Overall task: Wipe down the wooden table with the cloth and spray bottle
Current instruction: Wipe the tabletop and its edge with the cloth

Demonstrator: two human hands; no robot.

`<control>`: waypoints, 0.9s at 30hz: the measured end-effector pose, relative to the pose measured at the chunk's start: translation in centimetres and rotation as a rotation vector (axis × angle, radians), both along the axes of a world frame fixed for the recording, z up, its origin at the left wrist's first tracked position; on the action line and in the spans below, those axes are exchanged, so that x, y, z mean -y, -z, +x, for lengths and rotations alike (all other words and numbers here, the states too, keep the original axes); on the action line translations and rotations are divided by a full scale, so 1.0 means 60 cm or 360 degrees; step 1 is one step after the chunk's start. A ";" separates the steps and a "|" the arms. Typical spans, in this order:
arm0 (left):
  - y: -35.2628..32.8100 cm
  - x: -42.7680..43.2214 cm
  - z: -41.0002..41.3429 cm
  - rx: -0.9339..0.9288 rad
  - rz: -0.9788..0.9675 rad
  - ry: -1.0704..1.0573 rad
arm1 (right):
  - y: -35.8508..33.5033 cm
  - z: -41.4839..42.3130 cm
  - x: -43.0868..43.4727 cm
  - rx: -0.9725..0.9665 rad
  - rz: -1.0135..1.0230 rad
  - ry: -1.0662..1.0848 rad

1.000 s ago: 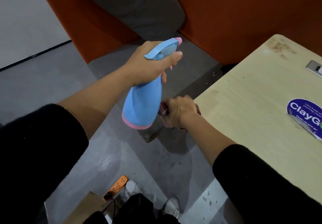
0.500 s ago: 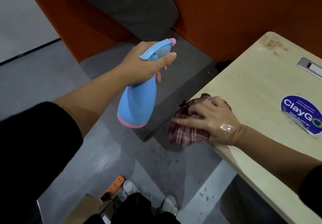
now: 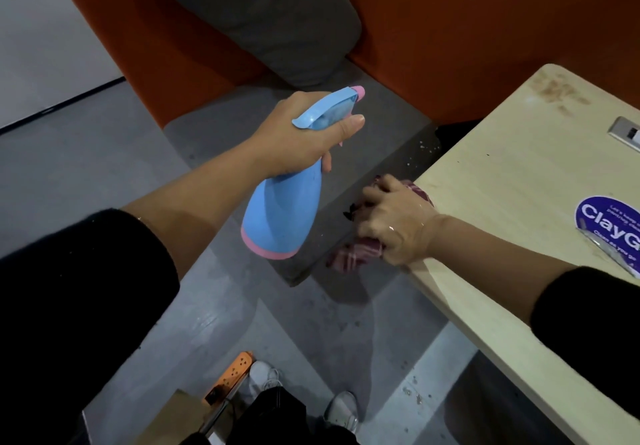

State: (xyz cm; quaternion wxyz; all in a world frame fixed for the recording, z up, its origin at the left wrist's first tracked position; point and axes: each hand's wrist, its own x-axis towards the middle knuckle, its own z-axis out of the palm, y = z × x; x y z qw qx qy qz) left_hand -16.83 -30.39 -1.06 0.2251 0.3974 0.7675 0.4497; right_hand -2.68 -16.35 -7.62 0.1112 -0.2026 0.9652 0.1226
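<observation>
The right hand [image 3: 394,223] had drawn the cloth [image 3: 353,257] back to the table [image 3: 502,202] corner, fingers now bunched round it. At its nine o'clock, the left hand [image 3: 301,136] gripped the spray bottle [image 3: 280,216] aloft.

The light is dim and even, and colours look muted. The pale surface [image 3: 502,185] at the right of the frame is the brightest area, with a faint sheen along its near edge. Small wet glints show on the right hand [image 3: 398,226]. A soft shadow lies on the floor [image 3: 86,174] below the cloth [image 3: 349,257]. The black sleeves [image 3: 69,306] in the lower corners lose all detail. The centre is sharp; lines bow slightly toward the edges.
</observation>
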 end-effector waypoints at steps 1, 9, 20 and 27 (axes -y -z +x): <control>-0.002 0.002 0.001 -0.0010 0.0002 0.0014 | 0.001 -0.015 -0.002 0.0023 0.0035 0.0135; -0.007 0.020 -0.005 -0.0032 0.0062 0.0027 | -0.015 -0.045 -0.102 -0.0271 -0.0131 0.1434; 0.007 0.014 -0.004 -0.0039 0.0032 -0.0013 | 0.013 -0.071 -0.024 -0.0043 0.0381 0.1315; 0.006 0.017 -0.008 -0.0096 -0.0012 -0.0050 | -0.007 -0.095 -0.029 0.0118 -0.0767 0.1588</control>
